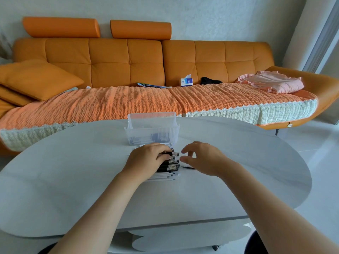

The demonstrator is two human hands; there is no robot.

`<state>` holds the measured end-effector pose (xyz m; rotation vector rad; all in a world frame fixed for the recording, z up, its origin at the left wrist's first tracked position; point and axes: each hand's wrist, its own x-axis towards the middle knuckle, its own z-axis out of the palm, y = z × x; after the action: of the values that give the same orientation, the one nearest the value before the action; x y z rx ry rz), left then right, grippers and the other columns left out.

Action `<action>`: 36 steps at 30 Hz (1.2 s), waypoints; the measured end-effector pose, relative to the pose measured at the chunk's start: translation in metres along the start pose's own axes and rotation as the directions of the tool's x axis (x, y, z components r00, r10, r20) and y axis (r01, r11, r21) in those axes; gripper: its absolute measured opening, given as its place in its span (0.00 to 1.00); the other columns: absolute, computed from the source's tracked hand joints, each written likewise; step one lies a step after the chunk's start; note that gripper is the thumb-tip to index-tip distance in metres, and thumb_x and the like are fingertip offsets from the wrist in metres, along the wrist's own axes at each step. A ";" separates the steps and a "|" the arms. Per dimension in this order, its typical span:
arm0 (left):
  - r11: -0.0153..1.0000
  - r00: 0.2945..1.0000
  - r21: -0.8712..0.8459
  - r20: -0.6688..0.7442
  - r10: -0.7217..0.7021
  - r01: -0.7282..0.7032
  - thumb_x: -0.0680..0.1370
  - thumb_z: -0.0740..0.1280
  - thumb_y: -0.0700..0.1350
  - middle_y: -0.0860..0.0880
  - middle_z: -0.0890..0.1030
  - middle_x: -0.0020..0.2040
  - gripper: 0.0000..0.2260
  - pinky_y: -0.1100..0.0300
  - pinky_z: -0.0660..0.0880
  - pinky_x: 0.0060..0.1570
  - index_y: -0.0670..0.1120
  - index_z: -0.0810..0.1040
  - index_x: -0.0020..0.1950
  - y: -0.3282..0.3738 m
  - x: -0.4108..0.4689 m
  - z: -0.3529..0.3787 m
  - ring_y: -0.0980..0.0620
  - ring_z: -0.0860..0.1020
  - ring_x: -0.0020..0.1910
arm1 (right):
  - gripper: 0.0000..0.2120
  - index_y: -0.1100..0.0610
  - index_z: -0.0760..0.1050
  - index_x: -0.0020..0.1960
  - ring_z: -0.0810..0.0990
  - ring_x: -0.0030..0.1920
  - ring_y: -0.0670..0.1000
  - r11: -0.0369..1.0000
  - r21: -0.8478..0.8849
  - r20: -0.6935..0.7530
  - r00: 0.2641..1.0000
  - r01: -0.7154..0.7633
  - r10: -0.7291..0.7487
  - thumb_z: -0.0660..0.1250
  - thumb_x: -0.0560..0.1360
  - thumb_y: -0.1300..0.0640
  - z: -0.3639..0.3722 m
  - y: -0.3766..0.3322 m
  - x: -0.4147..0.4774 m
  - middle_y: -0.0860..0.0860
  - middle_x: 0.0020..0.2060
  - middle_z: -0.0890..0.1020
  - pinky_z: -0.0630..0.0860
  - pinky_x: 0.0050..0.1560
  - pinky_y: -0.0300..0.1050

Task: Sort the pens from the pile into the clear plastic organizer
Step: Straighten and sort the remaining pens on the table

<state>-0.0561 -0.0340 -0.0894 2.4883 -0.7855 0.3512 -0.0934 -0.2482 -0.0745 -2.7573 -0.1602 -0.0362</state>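
Just below the centre of the frame, the pile of pens (pixel 167 169) lies on the white oval table (pixel 73 171) as a neat row, tips pointing toward the right of the frame. Black-barrelled pens are in the middle and white ones at the near edge. The left hand (pixel 146 159) rests over the left part of the pile, its fingers curled down round a black pen (pixel 173 153) at the top of the row. The right hand (pixel 201 158) hovers just right of the pile, holding nothing. Its thumb and forefinger are parted around the tip of that pen, and whether they touch it is unclear. A thin dark stick (pixel 188 167) lies alone on the table under the right hand.

The clear plastic organizer (pixel 152 129) stands just beyond the pile, at the far edge of the table, with dark pens showing dimly through its ribbed front wall.

Behind it an orange sofa (pixel 110 57) fills the upper half of the frame. A tissue box (pixel 186 81) sits at its centre, a pink garment (pixel 271 82) at the right, and a cushion (pixel 36 79) at the left.
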 end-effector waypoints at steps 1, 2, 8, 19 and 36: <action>1.000 1.000 0.002 0.011 -0.015 0.015 0.78 0.66 0.54 0.62 0.81 0.51 0.07 0.60 0.72 0.44 0.59 0.80 0.55 -0.001 0.000 0.000 0.59 0.77 0.48 | 0.15 0.43 0.77 0.60 0.77 0.50 0.45 0.999 -0.038 0.012 1.000 -0.018 0.018 0.63 0.77 0.38 -0.001 0.003 0.000 0.42 0.52 0.79 0.75 0.51 0.44; 1.000 1.000 0.001 0.020 -0.023 0.023 0.78 0.66 0.54 0.62 0.81 0.52 0.07 0.60 0.72 0.45 0.59 0.80 0.55 -0.002 -0.001 -0.001 0.59 0.77 0.48 | 0.14 0.42 0.78 0.58 0.77 0.50 0.45 0.998 -0.058 0.023 0.999 -0.034 0.035 0.64 0.76 0.39 -0.002 0.006 -0.001 0.41 0.52 0.79 0.75 0.51 0.44; 0.998 0.997 -0.057 0.074 -0.019 0.023 0.78 0.67 0.53 0.61 0.81 0.52 0.07 0.57 0.75 0.51 0.58 0.81 0.54 -0.002 0.000 0.004 0.59 0.77 0.51 | 0.04 0.42 0.82 0.46 0.79 0.46 0.44 0.997 -0.048 0.075 0.995 -0.063 0.066 0.71 0.73 0.44 0.001 0.011 -0.002 0.40 0.45 0.82 0.78 0.47 0.42; 0.997 0.995 -0.078 0.101 -0.009 0.017 0.78 0.67 0.53 0.60 0.81 0.50 0.06 0.54 0.77 0.49 0.58 0.81 0.53 -0.001 0.000 0.006 0.58 0.78 0.50 | 0.04 0.45 0.78 0.48 0.75 0.36 0.39 0.994 0.109 -0.089 0.996 0.031 -0.021 0.71 0.75 0.47 0.000 0.006 -0.001 0.40 0.44 0.81 0.74 0.41 0.41; 0.987 0.995 -0.162 0.098 -0.001 0.017 0.79 0.67 0.48 0.57 0.82 0.48 0.06 0.61 0.74 0.48 0.53 0.83 0.53 0.000 0.000 0.000 0.59 0.78 0.48 | 0.05 0.45 0.82 0.50 0.76 0.40 0.39 0.986 0.106 -0.145 0.983 0.127 -0.111 0.72 0.75 0.48 0.006 -0.005 0.001 0.40 0.44 0.78 0.74 0.42 0.39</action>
<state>-0.0564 -0.0342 -0.0894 2.3686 -0.8076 0.1561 -0.0926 -0.2410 -0.0783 -2.6159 -0.2804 -0.2424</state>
